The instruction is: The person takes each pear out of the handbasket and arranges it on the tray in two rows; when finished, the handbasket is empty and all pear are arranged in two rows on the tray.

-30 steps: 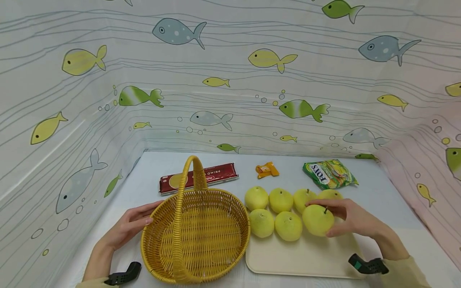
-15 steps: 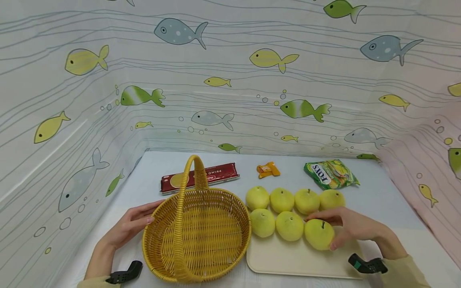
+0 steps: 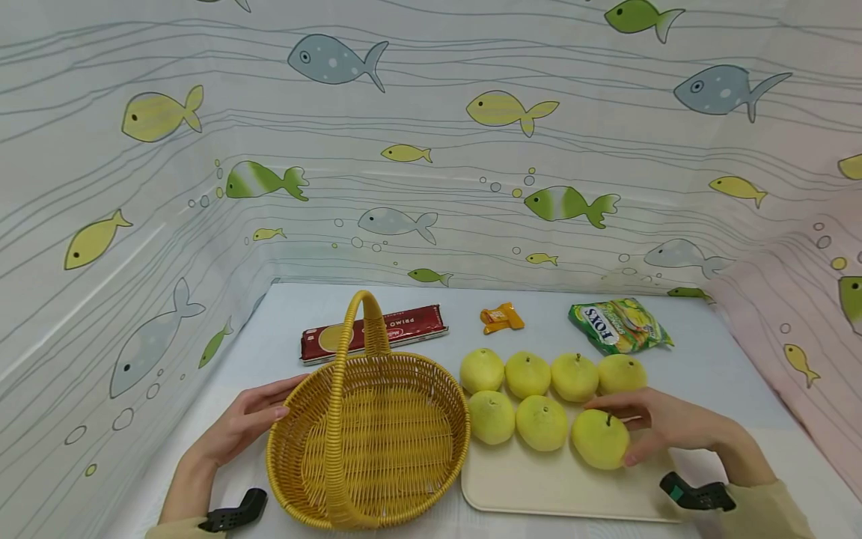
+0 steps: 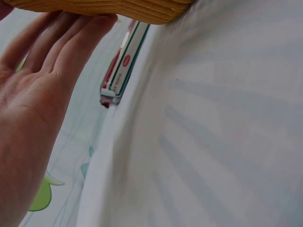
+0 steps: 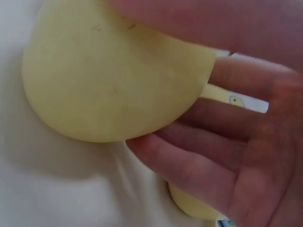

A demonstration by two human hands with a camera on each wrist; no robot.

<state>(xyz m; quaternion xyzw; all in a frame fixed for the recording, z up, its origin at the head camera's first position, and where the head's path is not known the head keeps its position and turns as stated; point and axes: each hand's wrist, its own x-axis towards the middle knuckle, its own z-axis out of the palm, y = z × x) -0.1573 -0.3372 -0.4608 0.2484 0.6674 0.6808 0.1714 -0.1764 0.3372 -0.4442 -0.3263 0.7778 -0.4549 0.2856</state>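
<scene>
In the head view my right hand [image 3: 680, 430] holds a round yellow-green pear [image 3: 599, 440] with a dark stem, at the right end of the front row on a cream tray [image 3: 566, 494]. The right wrist view shows the same pear [image 5: 109, 75] between thumb and fingers, close over the tray's surface. My left hand [image 3: 239, 419] touches the left side of a yellow wicker basket [image 3: 377, 442] with a tall handle. Its fingers lie nearly straight against the outer wall, also seen in the left wrist view beneath the basket [image 4: 109, 7]. Bare weave shows inside.
Several more pears [image 3: 527, 374] stand in two rows on the tray, right of the basket. Behind lie a red biscuit pack [image 3: 411, 323], a small orange wrapped sweet [image 3: 501, 318] and a green Fox's bag [image 3: 619, 326]. Fish-patterned cloth walls [image 3: 431, 187] surround the table.
The right hand has brought the pear down and toward the front of the tray, then slightly right. The left hand and the basket have stayed in place.
</scene>
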